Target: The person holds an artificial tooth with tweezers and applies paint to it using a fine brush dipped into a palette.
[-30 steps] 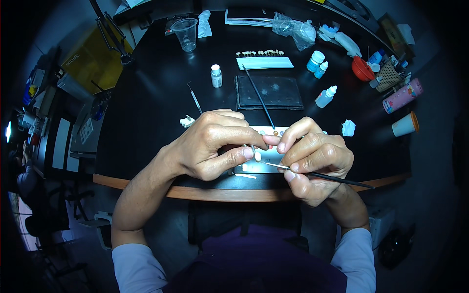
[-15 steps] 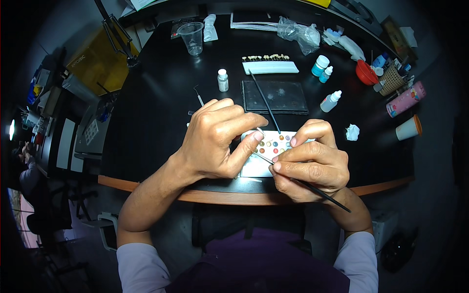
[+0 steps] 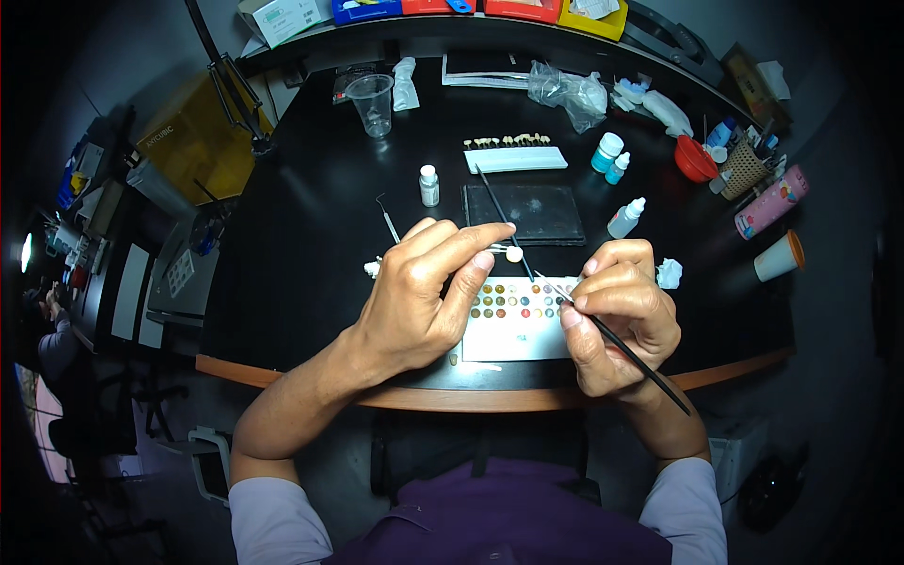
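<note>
Between the thumb and fingers of my left hand [image 3: 424, 278] is a thin metal tool, seemingly tweezers [image 3: 496, 248], mostly hidden by the fingers. At its tip sits a small white tooth crown [image 3: 514, 254]. My right hand [image 3: 626, 315] pinches a fine brush [image 3: 636, 363] with a dark handle, its bristle end pointing up and left toward the crown, apart from it. Below both hands lies a white palette [image 3: 508, 347] with rows of coloured dots. Another dark brush [image 3: 499, 207] leans across a black flat case [image 3: 546, 215] behind the palette.
A white strip with a row of tooth-shaped shade tabs [image 3: 516, 158] stands beyond the case. Around it are a small bottle [image 3: 429, 186], a dropper bottle [image 3: 626, 218], a clear plastic cup [image 3: 373, 105], a red bowl [image 3: 695, 160] and crumpled tissue [image 3: 669, 273]. A wooden edge [image 3: 471, 400] borders the table.
My hands have drawn apart: the right hand and its brush moved right and slightly down. The white crown now shows at my left fingertips. The view has tilted up a little.
</note>
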`<state>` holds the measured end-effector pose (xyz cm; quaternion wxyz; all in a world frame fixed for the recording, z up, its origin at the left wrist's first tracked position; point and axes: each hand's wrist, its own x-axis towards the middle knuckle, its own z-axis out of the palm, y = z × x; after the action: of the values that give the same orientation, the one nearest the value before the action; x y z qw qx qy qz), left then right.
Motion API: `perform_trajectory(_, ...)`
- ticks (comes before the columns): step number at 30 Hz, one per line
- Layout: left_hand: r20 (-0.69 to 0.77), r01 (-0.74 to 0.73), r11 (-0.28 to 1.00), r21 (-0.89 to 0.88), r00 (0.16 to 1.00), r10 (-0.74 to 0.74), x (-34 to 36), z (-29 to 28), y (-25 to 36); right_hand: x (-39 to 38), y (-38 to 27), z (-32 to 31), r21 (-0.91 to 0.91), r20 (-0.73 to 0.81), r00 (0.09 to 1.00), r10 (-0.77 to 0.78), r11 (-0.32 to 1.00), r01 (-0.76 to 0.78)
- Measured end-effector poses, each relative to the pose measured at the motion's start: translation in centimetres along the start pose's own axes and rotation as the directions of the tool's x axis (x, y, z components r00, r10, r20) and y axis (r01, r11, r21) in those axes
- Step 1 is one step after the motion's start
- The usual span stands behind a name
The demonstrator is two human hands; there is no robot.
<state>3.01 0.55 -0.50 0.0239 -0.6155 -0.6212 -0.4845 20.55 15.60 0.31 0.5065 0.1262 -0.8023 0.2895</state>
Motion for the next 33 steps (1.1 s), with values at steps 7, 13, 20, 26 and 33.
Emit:
perform_trajectory(7, 0.001, 0.112, 0.958, -0.262, 0.993, -0.116, -0.3, 0.3, 0.9, -0.7, 0.0, 0.4, 0.088, -0.090, 0.993, 0.077, 0.994, -0.069)
perform_trajectory(13, 0.038, 0.150, 0.907, -0.393, 0.988, -0.146, -0.7, 0.4, 0.5, -0.1, -0.9, 1.4, 0.264, -0.150, 0.976, 0.158, 0.958, -0.114)
perform_trajectory(20, 0.076, 0.176, 0.875, -0.451, 0.984, -0.159, -0.7, 0.4, 0.8, -0.6, -1.8, 3.6, 0.273, -0.216, 0.957, 0.195, 0.953, -0.132)
perform_trajectory(26, 0.093, 0.256, 0.797, -0.547, 0.965, -0.246, -0.7, 0.6, 1.1, -1.0, -1.8, 4.4, 0.228, -0.295, 0.938, 0.182, 0.967, -0.116)
perform_trajectory(33, 0.075, 0.203, 0.847, -0.491, 0.979, -0.191, -0.7, 0.6, 0.6, -1.2, -1.5, 3.9, 0.104, -0.290, 0.948, 0.132, 0.989, -0.106)
